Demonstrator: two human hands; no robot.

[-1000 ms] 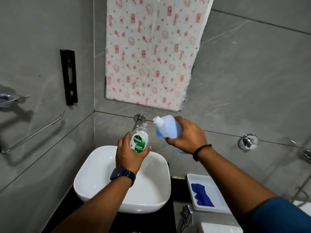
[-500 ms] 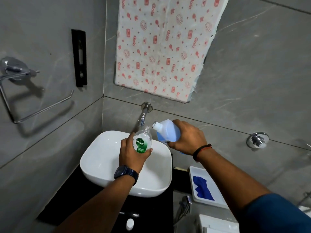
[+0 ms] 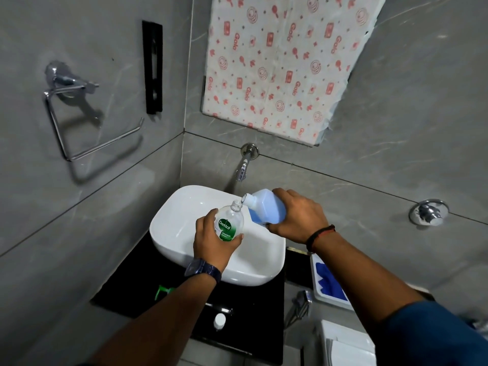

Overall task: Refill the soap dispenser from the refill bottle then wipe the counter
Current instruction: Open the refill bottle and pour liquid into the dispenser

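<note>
Over the white basin, my left hand grips the clear soap dispenser bottle with a green label; its pump is off and its neck is open. My right hand holds the white refill bottle with blue liquid, tipped to the left so its open mouth sits just above the dispenser's neck. No stream is visible between them. On the black counter lie a green pump head, partly hidden by my left forearm, and a small white cap.
A wall spout hangs right behind the bottles. A white tray with a blue cloth sits to the right of the basin. A chrome towel ring is on the left wall, a valve knob on the right.
Both hands and bottles have lowered in view over the basin, and the refill bottle's mouth has closed in on the dispenser's neck. The view has tilted down, showing the counter, pump head and cap.
</note>
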